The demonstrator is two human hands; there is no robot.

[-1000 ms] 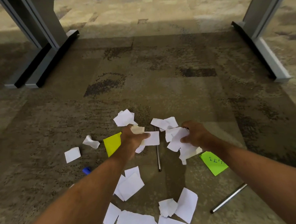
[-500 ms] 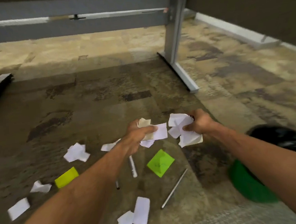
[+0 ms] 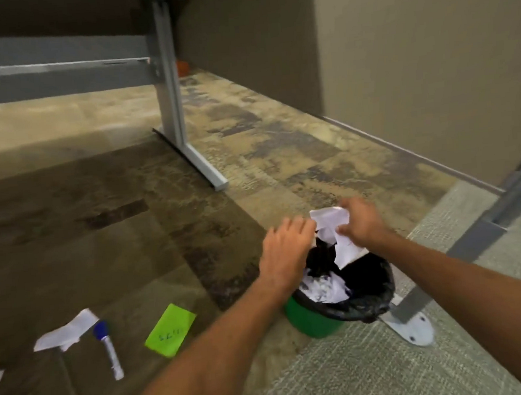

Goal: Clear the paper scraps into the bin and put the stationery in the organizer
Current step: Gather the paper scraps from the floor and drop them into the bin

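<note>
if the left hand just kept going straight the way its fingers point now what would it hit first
Most likely the white paper scraps held in the right hand. The left hand hovers over the bin, fingers aimed right and slightly away, almost touching those scraps. Depth is hard to judge from one view.

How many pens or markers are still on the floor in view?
2: a blue-capped marker left of the green sticky note, and a thin dark pen further left, blurred. Others may lie outside the frame.
</note>
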